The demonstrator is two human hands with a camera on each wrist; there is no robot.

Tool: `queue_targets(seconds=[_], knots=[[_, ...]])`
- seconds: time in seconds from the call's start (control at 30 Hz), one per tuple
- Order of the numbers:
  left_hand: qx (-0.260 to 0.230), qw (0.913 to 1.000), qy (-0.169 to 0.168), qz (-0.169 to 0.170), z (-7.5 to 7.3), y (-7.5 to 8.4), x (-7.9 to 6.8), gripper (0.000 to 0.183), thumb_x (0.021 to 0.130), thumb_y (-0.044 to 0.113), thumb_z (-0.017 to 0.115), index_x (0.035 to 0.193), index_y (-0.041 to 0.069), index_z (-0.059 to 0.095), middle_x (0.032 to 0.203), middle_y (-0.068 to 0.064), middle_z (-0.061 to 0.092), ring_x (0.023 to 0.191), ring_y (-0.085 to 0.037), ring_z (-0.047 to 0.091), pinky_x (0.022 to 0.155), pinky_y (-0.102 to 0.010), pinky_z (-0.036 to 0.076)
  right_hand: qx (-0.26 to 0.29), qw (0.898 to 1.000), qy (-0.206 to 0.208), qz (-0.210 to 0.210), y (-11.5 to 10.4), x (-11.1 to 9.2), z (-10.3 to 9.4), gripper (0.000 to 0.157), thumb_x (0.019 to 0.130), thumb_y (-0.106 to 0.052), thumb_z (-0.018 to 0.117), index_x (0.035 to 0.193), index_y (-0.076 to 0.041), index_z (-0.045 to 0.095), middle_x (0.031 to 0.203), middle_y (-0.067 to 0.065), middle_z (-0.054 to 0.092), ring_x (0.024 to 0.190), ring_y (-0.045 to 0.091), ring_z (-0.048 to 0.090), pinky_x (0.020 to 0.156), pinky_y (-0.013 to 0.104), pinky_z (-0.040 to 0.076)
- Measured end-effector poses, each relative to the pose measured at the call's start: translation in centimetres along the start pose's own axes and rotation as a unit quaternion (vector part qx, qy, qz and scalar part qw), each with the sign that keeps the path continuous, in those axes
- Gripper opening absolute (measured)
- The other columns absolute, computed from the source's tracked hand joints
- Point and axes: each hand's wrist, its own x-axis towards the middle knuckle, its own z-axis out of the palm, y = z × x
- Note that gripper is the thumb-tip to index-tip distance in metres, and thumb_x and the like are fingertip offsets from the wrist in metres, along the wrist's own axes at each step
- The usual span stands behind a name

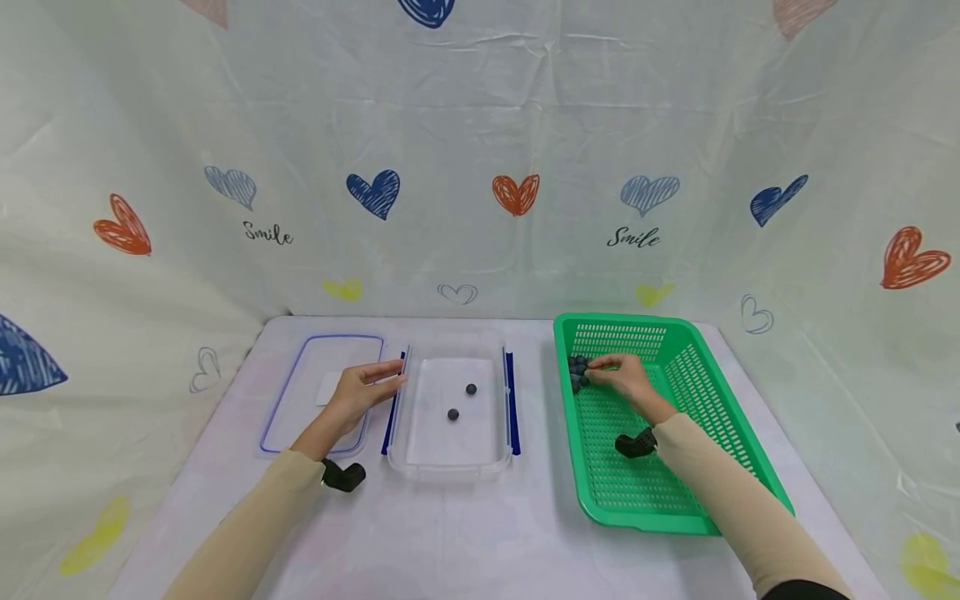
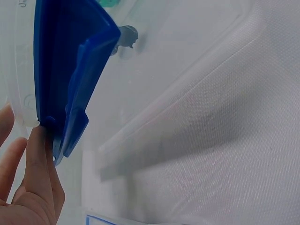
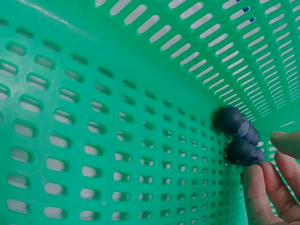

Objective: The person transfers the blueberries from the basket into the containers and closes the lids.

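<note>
A clear plastic food container [image 1: 450,454] with blue side latches stands mid-table, two blueberries [image 1: 453,414] apart on its floor. My left hand [image 1: 362,393] touches its left side with extended fingers, beside the blue latch [image 2: 75,61]. To the right, a green plastic basket [image 1: 600,508] holds a small cluster of blueberries [image 3: 241,151] against its left wall. My right hand [image 1: 622,379] reaches into the basket, fingertips at the cluster. In the right wrist view the thumb [image 3: 287,143] stands apart from the fingers, and no berry shows between them.
A clear lid [image 1: 300,417] with a blue rim lies left of the container, partly under my left arm. White cloth covers the table [image 1: 480,542]. Behind it hangs a pale sheet [image 1: 450,125] printed with hearts. Black wrist-worn devices [image 1: 343,476] sit at both cuffs.
</note>
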Motion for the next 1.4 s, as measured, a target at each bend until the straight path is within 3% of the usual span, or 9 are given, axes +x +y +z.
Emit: queue_targets(seconds=[0.2, 0.43, 0.57, 0.8, 1.03, 1.4], knots=[[-0.002, 1.0, -0.002, 0.003, 0.0, 0.2, -0.2, 0.052, 0.092, 0.014, 0.074, 0.139, 0.0, 0.056, 0.147, -0.02, 0.049, 0.112, -0.019, 0.065, 0.093, -0.026, 0.053, -0.011, 1.0, -0.001, -0.005, 0.4, 0.0, -0.1, 0.029, 0.093, -0.012, 0.073, 0.113, 0.008, 0.069, 0.127, 0.026, 0.06, 0.118, 0.039, 0.052, 0.098, 0.053, 0.048], [-0.001, 1.0, -0.004, 0.004, 0.2, 0.3, -0.3, 0.053, 0.092, 0.015, 0.074, 0.14, 0.0, 0.055, 0.147, -0.02, 0.048, 0.113, -0.018, 0.064, 0.093, -0.027, 0.053, 0.001, 1.0, -0.004, -0.003, 1.0, 0.1, 0.1, 0.029, 0.09, -0.01, 0.075, 0.111, 0.009, 0.069, 0.114, 0.021, 0.067, 0.093, 0.022, 0.065, 0.082, 0.034, 0.057], [-0.001, 1.0, 0.0, 0.004, 0.1, 0.3, -0.2, 0.053, 0.092, 0.015, 0.074, 0.139, -0.001, 0.055, 0.146, -0.02, 0.049, 0.111, -0.018, 0.065, 0.092, -0.026, 0.054, 0.01, 1.0, -0.009, -0.003, 1.4, 0.3, 0.3, 0.028, 0.09, -0.009, 0.075, 0.11, 0.009, 0.069, 0.113, 0.022, 0.067, 0.086, 0.017, 0.067, 0.08, 0.032, 0.059], [-0.001, 1.0, -0.002, 0.008, 0.0, 0.3, -0.3, 0.053, 0.092, 0.014, 0.074, 0.139, -0.001, 0.055, 0.145, -0.021, 0.05, 0.112, -0.018, 0.065, 0.093, -0.026, 0.053, -0.017, 1.0, -0.004, -0.017, 1.4, 0.3, 0.5, 0.029, 0.09, -0.012, 0.076, 0.11, 0.009, 0.07, 0.112, 0.021, 0.067, 0.094, 0.026, 0.063, 0.074, 0.031, 0.055], [-0.001, 1.0, 0.002, 0.006, 0.1, 0.2, -0.4, 0.052, 0.092, 0.014, 0.074, 0.138, -0.001, 0.056, 0.145, -0.021, 0.051, 0.111, -0.018, 0.065, 0.093, -0.026, 0.054, -0.017, 1.0, -0.002, -0.014, 1.2, 0.1, 0.9, 0.025, 0.09, -0.011, 0.076, 0.106, 0.008, 0.071, 0.107, 0.019, 0.068, 0.086, 0.019, 0.063, 0.067, 0.027, 0.054], [0.005, 0.9999, 0.001, 0.011, 0.2, 0.2, -0.3, 0.052, 0.092, 0.015, 0.074, 0.138, -0.001, 0.056, 0.145, -0.021, 0.051, 0.112, -0.02, 0.065, 0.093, -0.027, 0.053, -0.032, 0.999, -0.002, -0.031, 1.3, 0.2, 0.9, 0.022, 0.09, -0.009, 0.076, 0.105, 0.007, 0.072, 0.108, 0.019, 0.069, 0.097, 0.031, 0.063, 0.073, 0.031, 0.054]])
